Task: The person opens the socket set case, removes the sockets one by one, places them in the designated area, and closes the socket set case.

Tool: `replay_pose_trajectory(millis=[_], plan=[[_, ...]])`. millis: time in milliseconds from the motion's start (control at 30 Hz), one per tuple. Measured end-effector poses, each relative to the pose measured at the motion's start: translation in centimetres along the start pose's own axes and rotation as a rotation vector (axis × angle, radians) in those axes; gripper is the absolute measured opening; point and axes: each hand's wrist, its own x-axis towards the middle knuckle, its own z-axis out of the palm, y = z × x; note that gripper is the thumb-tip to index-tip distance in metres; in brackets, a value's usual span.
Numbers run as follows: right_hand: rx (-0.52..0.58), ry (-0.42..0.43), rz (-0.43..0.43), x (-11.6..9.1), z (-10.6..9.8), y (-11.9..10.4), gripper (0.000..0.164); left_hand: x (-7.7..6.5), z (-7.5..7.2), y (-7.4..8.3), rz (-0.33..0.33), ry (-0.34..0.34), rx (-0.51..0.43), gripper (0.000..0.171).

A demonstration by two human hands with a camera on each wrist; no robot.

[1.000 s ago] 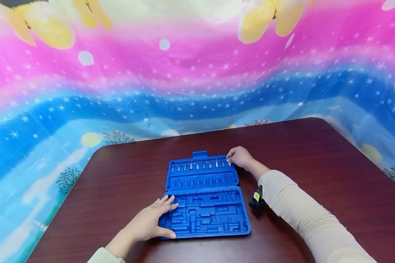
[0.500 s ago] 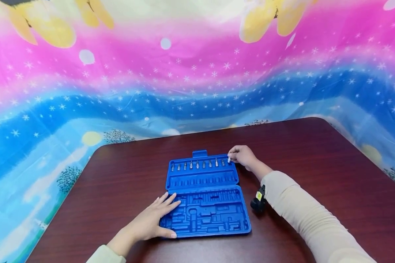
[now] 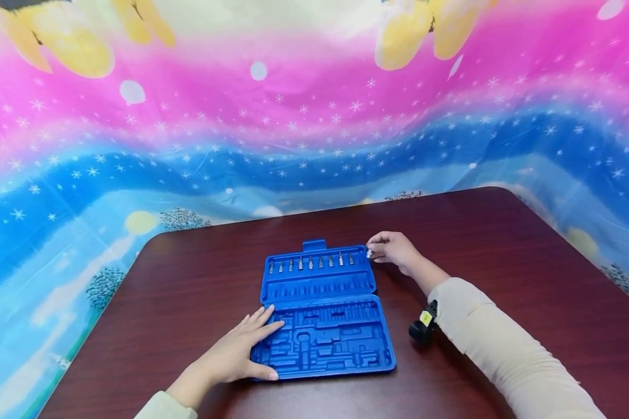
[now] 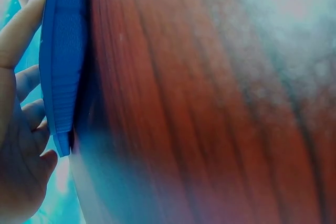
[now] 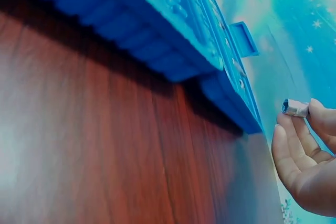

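Note:
A blue plastic tool case (image 3: 382, 337) lies unfolded on the table, its moulded slots facing up. Several metal bits (image 3: 321, 263) stand in a row along its far half. My left hand (image 3: 236, 355) rests on the case's left edge, fingers spread and thumb at the near corner; in the left wrist view its fingers lie along the blue side. Just off the far right corner, my right hand (image 3: 398, 253) pinches a small silver socket (image 5: 295, 108) between thumb and fingers. The right wrist view shows the socket's hollow end pointing away from the fingertips.
The case's latch tab (image 3: 314, 245) sticks out at the far side. Dark red-brown wood forms the table (image 3: 188, 279). A black wrist camera (image 3: 423, 326) hangs below the right sleeve. A patterned cloth (image 3: 304, 139) hangs behind the table.
My right hand has lifted the socket from the right end of the row and drawn it right, past the case's edge. My left hand stays on the case.

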Motion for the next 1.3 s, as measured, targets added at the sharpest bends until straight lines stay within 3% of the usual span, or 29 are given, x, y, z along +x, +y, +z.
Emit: replay_pose_trajectory(millis=[267,567,867,1300], plan=[[-0.031,0.004,0.008,-1.6,-2.0,0.9,0.026,-0.2,-0.2,-0.2,-0.005,-0.006,0.007,0.086],[-0.182,-0.039,0.026,-2.7,-3.3,2.0,0.023,-0.1,-0.2,-0.4,-0.007,-0.009,0.004,0.086],[-0.253,-0.094,0.029,-2.6,-3.9,3.1,0.019,0.0,-0.2,-0.3,-0.012,-0.009,-0.005,0.085],[-0.348,-0.044,-0.018,-2.0,-3.4,3.3,0.018,0.0,0.2,-0.5,-0.017,0.003,-0.008,0.085]])
